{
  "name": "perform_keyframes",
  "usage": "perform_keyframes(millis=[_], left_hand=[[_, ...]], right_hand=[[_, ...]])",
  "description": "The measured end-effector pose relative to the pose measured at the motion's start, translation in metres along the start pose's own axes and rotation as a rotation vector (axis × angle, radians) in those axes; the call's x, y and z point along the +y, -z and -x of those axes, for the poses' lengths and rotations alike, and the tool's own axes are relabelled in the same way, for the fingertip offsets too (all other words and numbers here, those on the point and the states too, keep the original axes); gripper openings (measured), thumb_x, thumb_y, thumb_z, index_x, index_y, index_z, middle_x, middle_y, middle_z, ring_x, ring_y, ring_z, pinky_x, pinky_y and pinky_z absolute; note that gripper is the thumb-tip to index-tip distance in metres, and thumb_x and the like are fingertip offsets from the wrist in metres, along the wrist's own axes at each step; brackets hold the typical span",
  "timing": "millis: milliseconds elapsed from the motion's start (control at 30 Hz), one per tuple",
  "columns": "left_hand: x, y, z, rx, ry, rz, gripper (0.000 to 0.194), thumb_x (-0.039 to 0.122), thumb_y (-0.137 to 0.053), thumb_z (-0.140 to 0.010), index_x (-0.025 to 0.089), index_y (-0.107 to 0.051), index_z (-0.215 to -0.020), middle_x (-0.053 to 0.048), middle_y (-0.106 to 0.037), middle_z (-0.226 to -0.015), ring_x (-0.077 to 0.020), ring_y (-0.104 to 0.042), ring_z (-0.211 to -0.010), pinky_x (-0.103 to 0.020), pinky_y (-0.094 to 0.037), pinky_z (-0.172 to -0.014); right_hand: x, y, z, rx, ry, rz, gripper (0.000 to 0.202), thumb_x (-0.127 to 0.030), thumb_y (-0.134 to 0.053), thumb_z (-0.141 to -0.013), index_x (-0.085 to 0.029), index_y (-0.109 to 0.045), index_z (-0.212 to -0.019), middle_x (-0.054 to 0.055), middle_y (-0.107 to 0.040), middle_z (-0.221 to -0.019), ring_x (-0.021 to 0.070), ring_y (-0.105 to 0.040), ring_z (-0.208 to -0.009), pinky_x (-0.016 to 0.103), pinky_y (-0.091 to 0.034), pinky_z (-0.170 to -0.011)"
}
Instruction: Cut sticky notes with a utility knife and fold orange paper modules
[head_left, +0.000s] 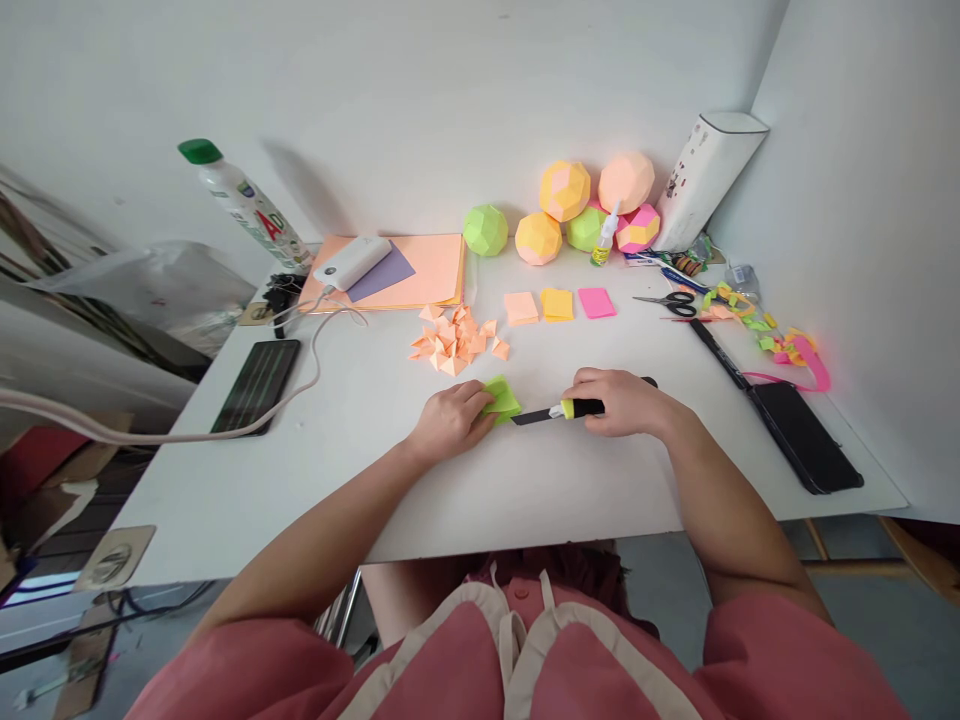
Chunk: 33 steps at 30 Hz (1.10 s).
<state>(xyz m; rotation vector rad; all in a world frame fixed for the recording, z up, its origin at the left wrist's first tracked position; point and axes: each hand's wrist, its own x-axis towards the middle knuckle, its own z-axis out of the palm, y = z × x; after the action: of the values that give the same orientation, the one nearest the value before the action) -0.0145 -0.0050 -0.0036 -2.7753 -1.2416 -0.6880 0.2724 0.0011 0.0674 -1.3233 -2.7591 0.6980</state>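
White desk underneath. Right hand grips utility knife by handle: rigid, manageable weight. Left hand, fingers curled, pins green folded paper mid-desk, by blade tip: light, soft, creases easily; hold flat, away from edge.

The left hand holds green paper down on the white tabletop. The right hand grips a knife, and its dark blade has the tip at the edge of this paper. Behind the green paper there is a pile of folded peach pieces, and near it lie three small paper stacks, which are peach, yellow and pink.
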Motion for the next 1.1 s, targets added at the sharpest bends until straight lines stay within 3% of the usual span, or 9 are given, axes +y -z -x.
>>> perform_keyframes(millis=[233, 733, 967, 1100], left_hand=[[0.001, -0.004, -0.001, 0.051, -0.015, -0.028, 0.012, 0.025, -0.050, -0.084, 0.018, -0.059, -0.086, -0.006, -0.065, -0.088, -0.0151, -0.061, -0.068, -0.024, -0.043, -0.052], [0.003, -0.003, -0.001, 0.013, -0.056, -0.096, 0.020, 0.028, -0.042, -0.089, 0.017, -0.058, -0.085, -0.007, -0.062, -0.082, -0.0157, -0.059, -0.067, -0.027, -0.044, -0.053], [0.008, 0.006, 0.002, -0.014, -0.120, -0.012, 0.024, 0.037, -0.041, -0.090, 0.016, -0.050, -0.096, -0.011, -0.060, -0.086, -0.0218, -0.060, -0.080, -0.030, -0.047, -0.056], [0.012, 0.004, 0.001, -0.024, -0.112, -0.065, 0.022, 0.029, -0.039, -0.091, 0.016, -0.050, -0.106, -0.009, -0.058, -0.082, -0.0233, -0.058, -0.083, -0.034, -0.049, -0.062]], right_hand=[[-0.009, -0.005, 0.002, -0.011, 0.039, 0.038, 0.038, -0.016, -0.050, -0.070, -0.025, -0.066, -0.103, 0.003, -0.059, -0.095, 0.0138, -0.053, -0.067, 0.024, -0.033, -0.058], [-0.023, -0.003, 0.004, -0.101, -0.043, 0.116, 0.033, -0.018, -0.050, -0.072, -0.023, -0.066, -0.101, 0.003, -0.058, -0.088, 0.0123, -0.051, -0.060, 0.025, -0.032, -0.055], [-0.027, -0.005, 0.004, -0.143, -0.071, 0.112, 0.034, -0.021, -0.052, -0.075, -0.020, -0.065, -0.106, 0.006, -0.058, -0.090, 0.0169, -0.056, -0.070, 0.027, -0.035, -0.058], [-0.028, -0.009, 0.003, -0.165, -0.075, 0.101, 0.033, -0.020, -0.054, -0.075, -0.020, -0.065, -0.106, 0.007, -0.059, -0.090, 0.0184, -0.057, -0.075, 0.027, -0.037, -0.062]])
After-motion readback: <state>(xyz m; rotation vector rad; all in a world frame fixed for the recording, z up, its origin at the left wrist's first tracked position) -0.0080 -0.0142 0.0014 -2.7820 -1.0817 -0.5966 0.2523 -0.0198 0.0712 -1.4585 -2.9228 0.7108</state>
